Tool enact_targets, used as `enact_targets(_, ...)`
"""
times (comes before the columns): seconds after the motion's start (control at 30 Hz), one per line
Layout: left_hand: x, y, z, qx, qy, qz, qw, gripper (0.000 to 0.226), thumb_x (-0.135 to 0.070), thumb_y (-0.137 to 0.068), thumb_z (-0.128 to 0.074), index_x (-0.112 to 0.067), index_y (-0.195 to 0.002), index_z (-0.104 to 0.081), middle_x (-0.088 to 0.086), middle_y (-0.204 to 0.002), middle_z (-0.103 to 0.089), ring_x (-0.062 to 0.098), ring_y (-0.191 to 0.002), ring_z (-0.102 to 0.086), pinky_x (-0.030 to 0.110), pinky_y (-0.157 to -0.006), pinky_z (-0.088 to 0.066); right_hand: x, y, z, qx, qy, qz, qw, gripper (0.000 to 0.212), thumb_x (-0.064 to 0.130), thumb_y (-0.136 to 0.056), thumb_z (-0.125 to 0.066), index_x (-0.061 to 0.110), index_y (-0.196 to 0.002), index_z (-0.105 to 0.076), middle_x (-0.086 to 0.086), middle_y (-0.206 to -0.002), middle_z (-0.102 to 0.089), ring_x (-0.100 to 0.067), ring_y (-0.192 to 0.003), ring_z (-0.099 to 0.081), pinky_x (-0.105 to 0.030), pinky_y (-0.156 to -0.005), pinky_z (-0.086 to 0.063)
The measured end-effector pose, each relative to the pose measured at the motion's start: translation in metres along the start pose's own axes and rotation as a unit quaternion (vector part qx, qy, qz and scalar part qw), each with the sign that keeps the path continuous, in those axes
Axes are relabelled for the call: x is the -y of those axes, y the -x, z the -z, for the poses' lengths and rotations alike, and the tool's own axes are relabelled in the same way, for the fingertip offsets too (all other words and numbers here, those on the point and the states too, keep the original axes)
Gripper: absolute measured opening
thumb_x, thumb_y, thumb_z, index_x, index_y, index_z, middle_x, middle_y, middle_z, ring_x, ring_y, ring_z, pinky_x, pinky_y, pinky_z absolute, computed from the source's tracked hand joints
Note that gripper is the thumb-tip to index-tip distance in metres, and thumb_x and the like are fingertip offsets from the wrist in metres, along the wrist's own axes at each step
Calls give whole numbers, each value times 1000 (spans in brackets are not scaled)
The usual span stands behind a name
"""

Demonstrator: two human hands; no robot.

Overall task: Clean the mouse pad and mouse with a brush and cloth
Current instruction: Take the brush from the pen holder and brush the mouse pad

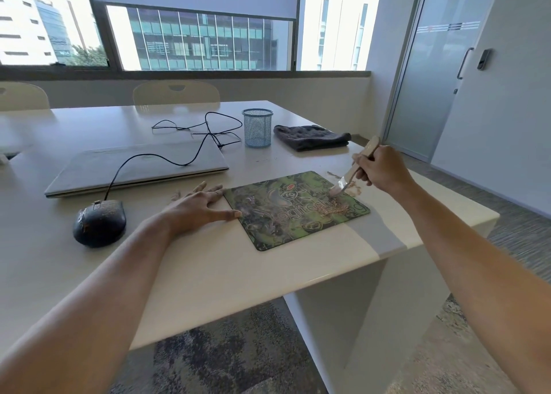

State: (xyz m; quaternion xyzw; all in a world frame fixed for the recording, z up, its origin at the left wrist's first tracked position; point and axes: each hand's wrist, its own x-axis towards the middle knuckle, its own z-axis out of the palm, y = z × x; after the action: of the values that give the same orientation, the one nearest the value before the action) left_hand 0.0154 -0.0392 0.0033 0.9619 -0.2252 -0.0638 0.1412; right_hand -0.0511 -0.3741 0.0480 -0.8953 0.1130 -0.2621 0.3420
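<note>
- My right hand (381,170) has its fingers (362,171) curled tight round the brush (347,177) handle. The bristles are down on the far right part of the pad (283,220).
- My left hand (196,207) lies flat on the worktop (208,268), fingers straight and spread, holding nothing. Its thumb tip touches the pad's left edge.
- The pad lies flat near the worktop's front right corner. Pale crumbs (334,210) are scattered over its right half, and a few lie just past its far edge.
- The mouse (100,223), speckled with dirt, sits left of my left hand, well apart from the pad. Its cable (196,131) runs back over a closed laptop (134,170).
- The cloth (310,137), grey and folded, lies behind the pad, just beside a blue mesh cup (257,128).
</note>
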Motion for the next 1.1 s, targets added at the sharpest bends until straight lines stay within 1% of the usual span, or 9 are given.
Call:
enact_targets(0.1,0,0,0,1,1,0,1000,129,-92,-33,-30,-33,-146,-18,-21,-154,-11,5,-144,2,50,-115,4,11,2,1,-22,34,26,999,31,22,-94,-52,-5,-85,-66,-8,-64,-64,0,-37,-53,-12,-44,-42)
enact_targets(0.17,0,-1,0,5,2,-2,1000,138,-98,-24,-28,-33,-146,-18,-22,-154,-11,5,-144,3,50,-115,5,23,8,-5,12,-49,28,998,27,20,-94,-52,-2,-85,-65,-3,-59,-60,3,-34,-51,-9,-39,-40)
enact_targets(0.27,0,-1,0,1,3,2,1000,129,-92,-32,-30,-33,-146,-19,-21,-154,-11,6,-144,3,50,-115,5,43,23,-20,88,-169,26,981,25,17,-94,-51,2,-79,-64,-4,-58,-60,0,-36,-50,-11,-39,-39)
enact_targets(0.47,0,-2,0,5,4,-2,1000,133,-95,-29,-30,-34,-146,-19,-20,-154,-12,7,-145,2,51,-115,4,50,36,-36,171,-161,35,971,30,21,-93,-54,7,-68,-63,4,-46,-60,-2,-36,-48,-15,-41,-40)
enact_targets(0.67,0,-1,0,-2,10,2,1000,100,-77,-60,-43,-33,-146,-19,-18,-155,-12,8,-145,3,52,-116,4,25,20,-8,129,-78,28,988,27,20,-93,-54,11,-69,-60,2,-52,-60,1,-33,-48,-9,-38,-38)
enact_targets(0.77,0,-1,0,-1,7,6,1000,108,-82,-52,-41,-33,-146,-20,-19,-154,-13,7,-145,2,51,-116,4,8,9,8,101,-33,17,994,29,21,-93,-54,12,-66,-59,7,-41,-59,1,-32,-49,-8,-38,-38)
enact_targets(0.9,0,-1,0,-3,6,-1,1000,122,-88,-38,-33,-32,-146,-20,-20,-154,-13,7,-145,2,51,-116,4,-4,1,22,75,20,17,997,23,17,-94,-52,1,-83,-63,-1,-56,-56,2,-34,-51,-6,-37,-38)
enact_targets(1.0,1,-2,0,-2,7,-2,1000,125,-89,-35,-31,-32,-146,-21,-19,-154,-13,7,-145,2,52,-116,3,-4,-3,27,62,62,25,996,26,16,-94,-52,-5,-90,-65,0,-57,-55,-6,-40,-52,-5,-39,-39)
enact_targets(1.1,-1,-2,1,0,3,0,1000,125,-88,-35,-31,-32,-146,-21,-19,-154,-13,7,-145,2,51,-116,3,5,-1,28,42,69,48,996,27,17,-94,-53,-6,-88,-66,3,-56,-53,4,-38,-53,-2,-43,-39)
